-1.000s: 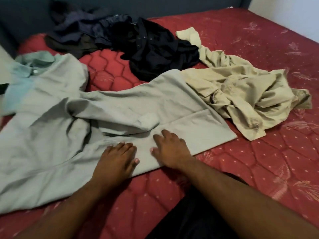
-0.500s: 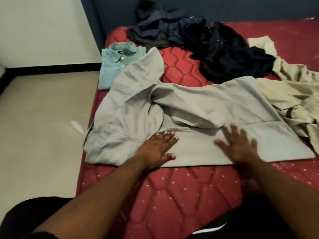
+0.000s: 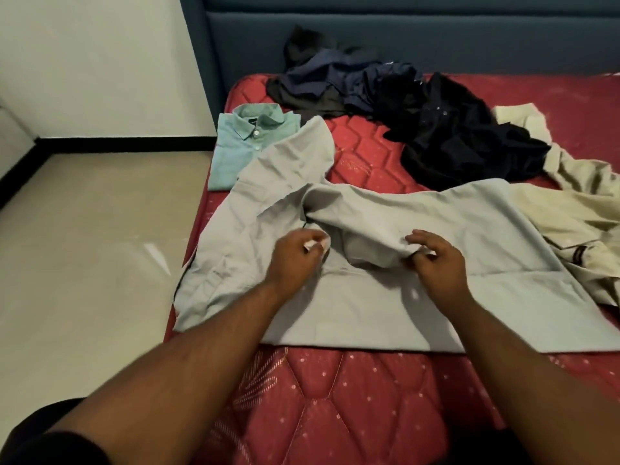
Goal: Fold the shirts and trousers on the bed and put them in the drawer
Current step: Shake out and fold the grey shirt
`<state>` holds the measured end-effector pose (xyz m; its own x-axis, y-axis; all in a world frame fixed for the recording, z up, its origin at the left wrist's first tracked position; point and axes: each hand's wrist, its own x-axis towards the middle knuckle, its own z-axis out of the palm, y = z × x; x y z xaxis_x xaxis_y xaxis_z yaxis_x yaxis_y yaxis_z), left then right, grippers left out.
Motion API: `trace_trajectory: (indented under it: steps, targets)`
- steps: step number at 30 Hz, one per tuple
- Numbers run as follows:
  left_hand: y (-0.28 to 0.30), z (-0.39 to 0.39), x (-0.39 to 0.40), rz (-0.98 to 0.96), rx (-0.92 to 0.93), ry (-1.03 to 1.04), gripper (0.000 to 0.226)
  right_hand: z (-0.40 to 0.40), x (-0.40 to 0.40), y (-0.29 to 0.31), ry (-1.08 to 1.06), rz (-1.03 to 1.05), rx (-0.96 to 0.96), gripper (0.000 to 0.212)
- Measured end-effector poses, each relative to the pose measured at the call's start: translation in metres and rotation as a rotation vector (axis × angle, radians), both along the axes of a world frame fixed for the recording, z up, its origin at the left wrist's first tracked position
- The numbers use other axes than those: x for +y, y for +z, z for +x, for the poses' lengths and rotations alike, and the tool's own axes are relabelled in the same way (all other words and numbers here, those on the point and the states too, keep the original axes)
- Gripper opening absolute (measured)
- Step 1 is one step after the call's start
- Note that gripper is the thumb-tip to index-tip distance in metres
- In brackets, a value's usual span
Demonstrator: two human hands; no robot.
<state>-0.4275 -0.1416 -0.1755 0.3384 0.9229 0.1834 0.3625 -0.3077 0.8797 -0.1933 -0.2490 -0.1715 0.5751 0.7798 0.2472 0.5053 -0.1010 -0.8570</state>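
Both the left hand (image 3: 295, 255) and right hand (image 3: 432, 260) pinch the limp, light pale grey cotton trousers (image 3: 419, 280) at a mid-fabric ridge, best gripped at seams.

My red quilted mattress (image 3: 335, 397) lies against a dark blue padded headboard (image 3: 402, 35). To my left I see a glossy beige tiled floor (image 3: 84, 263), meeting a white wall (image 3: 94, 62) along a black skirting strip (image 3: 117, 144).
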Motion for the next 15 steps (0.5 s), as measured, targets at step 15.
trace_trajectory:
  steps: [15]
  targets:
    - [0.055, -0.006, 0.036, 0.114, -0.057, 0.415, 0.027, 0.108, 0.022, 0.176, -0.279, 0.017, -0.622, 0.024]
